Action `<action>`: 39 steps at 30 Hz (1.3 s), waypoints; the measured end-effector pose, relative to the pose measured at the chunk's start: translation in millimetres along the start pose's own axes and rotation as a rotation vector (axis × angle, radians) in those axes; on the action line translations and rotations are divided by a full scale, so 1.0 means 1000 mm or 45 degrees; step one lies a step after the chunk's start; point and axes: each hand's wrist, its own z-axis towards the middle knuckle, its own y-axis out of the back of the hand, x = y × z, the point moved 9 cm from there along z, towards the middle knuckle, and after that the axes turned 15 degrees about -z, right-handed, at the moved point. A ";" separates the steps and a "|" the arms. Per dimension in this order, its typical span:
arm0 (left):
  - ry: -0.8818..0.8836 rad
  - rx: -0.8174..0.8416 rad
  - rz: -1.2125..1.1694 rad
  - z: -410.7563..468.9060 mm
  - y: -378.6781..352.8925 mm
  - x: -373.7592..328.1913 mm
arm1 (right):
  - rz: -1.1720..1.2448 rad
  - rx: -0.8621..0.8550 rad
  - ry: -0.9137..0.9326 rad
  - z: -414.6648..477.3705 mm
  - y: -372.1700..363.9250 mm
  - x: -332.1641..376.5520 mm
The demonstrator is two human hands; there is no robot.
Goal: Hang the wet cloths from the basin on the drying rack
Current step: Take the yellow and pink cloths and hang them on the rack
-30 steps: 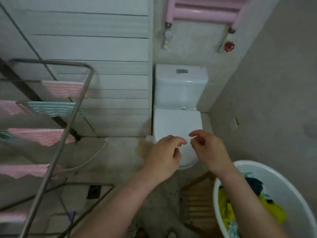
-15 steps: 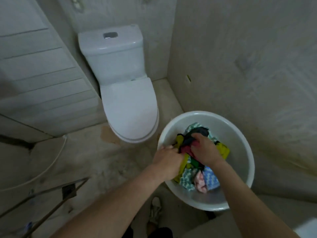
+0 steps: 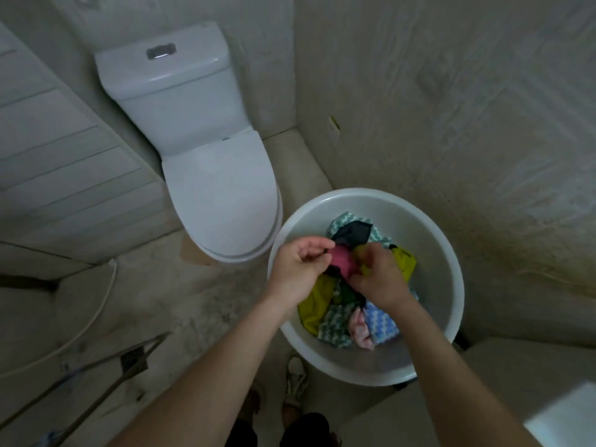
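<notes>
A white round basin (image 3: 445, 253) sits on the floor at the right, holding several crumpled wet cloths: yellow (image 3: 314, 301), green-and-white patterned (image 3: 333, 324), blue-and-white (image 3: 380, 322), pale pink (image 3: 359, 330) and dark navy (image 3: 353, 232). Over the pile, my left hand (image 3: 298, 269) and my right hand (image 3: 379, 275) both pinch a pink cloth (image 3: 343, 261) raised slightly above the others. Of the drying rack only its lower metal legs (image 3: 106, 382) show, at the bottom left.
A white toilet (image 3: 200, 150) with its lid down stands just left of the basin. A white hose (image 3: 96, 304) lies across the floor at the left. The wall runs close behind the basin on the right. My shoes (image 3: 296, 375) are below the basin.
The view swung from the rack down to the basin. Both hands went into the cloth pile, and a pink cloth has come up between them.
</notes>
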 end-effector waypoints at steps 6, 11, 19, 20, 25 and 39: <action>-0.004 0.340 -0.498 -0.013 -0.025 -0.068 | 0.735 0.392 0.343 -0.025 0.041 0.087; -0.146 0.173 -0.378 -0.004 -0.005 -0.077 | 0.987 0.534 0.176 -0.036 0.054 0.093; -0.012 0.321 1.272 0.011 0.001 0.036 | 0.829 0.119 -0.044 -0.037 0.085 0.059; -0.009 0.479 1.537 0.005 -0.010 0.052 | 0.761 0.132 -0.034 -0.038 0.083 0.058; 0.006 0.717 2.169 -0.009 -0.026 0.092 | 0.717 0.055 -0.098 -0.044 0.075 0.052; -0.304 0.262 0.061 -0.013 -0.018 -0.068 | 0.493 0.203 0.312 -0.053 0.076 0.095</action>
